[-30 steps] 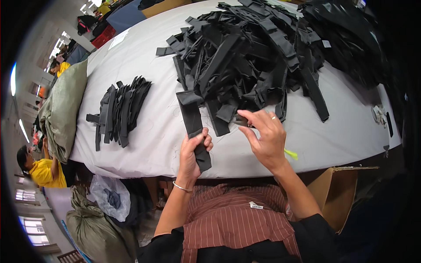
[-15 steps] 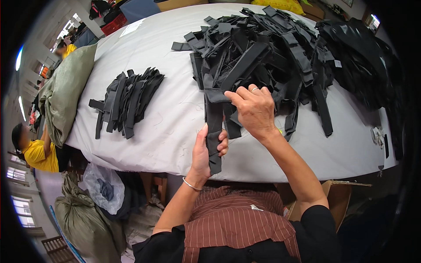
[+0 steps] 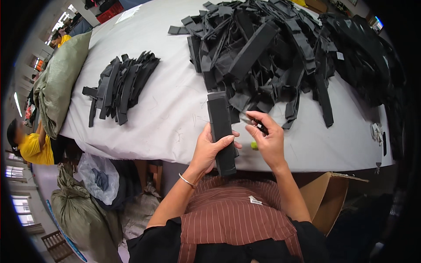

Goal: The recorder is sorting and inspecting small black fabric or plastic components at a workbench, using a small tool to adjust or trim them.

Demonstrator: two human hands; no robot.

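My left hand [image 3: 209,150] grips a long black fabric strap [image 3: 220,127] held lengthwise over the near edge of the white-covered table [image 3: 175,105]. Just to the right of it, my right hand [image 3: 268,139] pinches a small cutting tool with a yellow-green handle [image 3: 254,145], its tip pointing toward the strap. A big tangled heap of black straps [image 3: 263,48] lies straight beyond both hands. A smaller, tidier stack of black straps [image 3: 120,85] rests at the table's left.
A green stuffed sack [image 3: 57,83] lies along the table's left end. A person in a yellow top [image 3: 33,147] sits lower left. Bags [image 3: 98,177] sit under the table, an open cardboard box [image 3: 329,197] at my right, more dark cloth [image 3: 372,57] far right.
My right hand left the heap and came back toward me beside the strap. My left hand lifted the strap out of the heap and now holds it upright nearer my body.
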